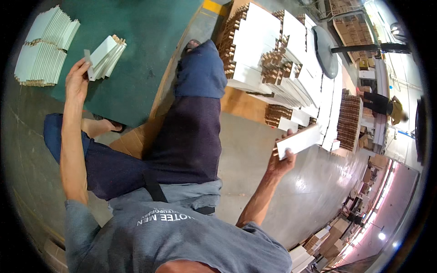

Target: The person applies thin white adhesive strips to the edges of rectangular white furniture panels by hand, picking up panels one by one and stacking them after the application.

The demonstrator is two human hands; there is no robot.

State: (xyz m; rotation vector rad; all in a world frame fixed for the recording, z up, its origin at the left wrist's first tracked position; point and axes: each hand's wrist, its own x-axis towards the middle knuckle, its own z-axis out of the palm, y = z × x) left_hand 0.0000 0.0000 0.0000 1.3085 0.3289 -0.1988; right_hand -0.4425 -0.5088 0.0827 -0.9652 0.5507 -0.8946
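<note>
My left hand (77,82) is closed on one end of a narrow pale strip (88,61), perhaps a board seen edge-on. It is held beside a small fanned stack of white boards (108,52) on the green surface. Out to the right, my right hand (281,164) grips a flat white board (300,140) near one end, thumb on its face and fingers behind. The board's far end points toward the big piles of white boards (261,36).
A larger stack of pale boards (43,59) stands at the far left of the green surface (141,36). A dark round-topped stool (324,52) overlaps the piles. Brown cardboard (132,141) lies by my legs. Another person (382,103) stands at the far right.
</note>
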